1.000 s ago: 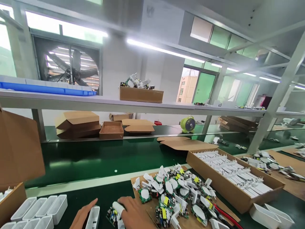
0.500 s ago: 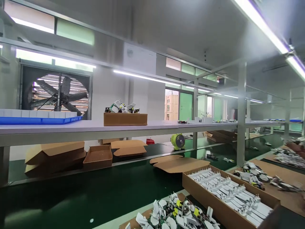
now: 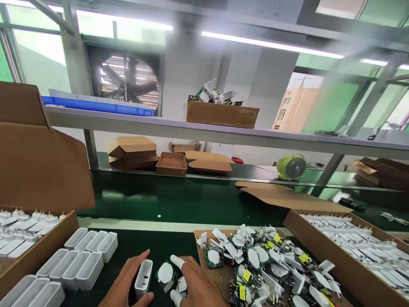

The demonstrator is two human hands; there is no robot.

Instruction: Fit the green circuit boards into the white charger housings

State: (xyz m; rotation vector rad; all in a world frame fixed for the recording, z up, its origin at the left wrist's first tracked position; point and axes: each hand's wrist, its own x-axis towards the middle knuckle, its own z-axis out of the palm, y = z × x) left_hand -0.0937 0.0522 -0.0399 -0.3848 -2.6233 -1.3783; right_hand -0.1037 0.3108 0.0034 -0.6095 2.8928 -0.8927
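- While the left hand [image 3: 126,279] curls partly closed, it grips a narrow white plastic housing [image 3: 143,273] between thumb and fingers.
- The right hand [image 3: 198,283], white covers [image 3: 177,262] on thumb and forefinger, pinches a green circuit board with a round white disc [image 3: 165,273], just beside the housing.
- Similar boards [image 3: 255,266] lie heaped on brown cardboard [image 3: 202,247] at its right.

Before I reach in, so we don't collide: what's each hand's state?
Left hand: closed around a white rectangular plastic case.
Right hand: closed on a green circuit board with a round white disc.
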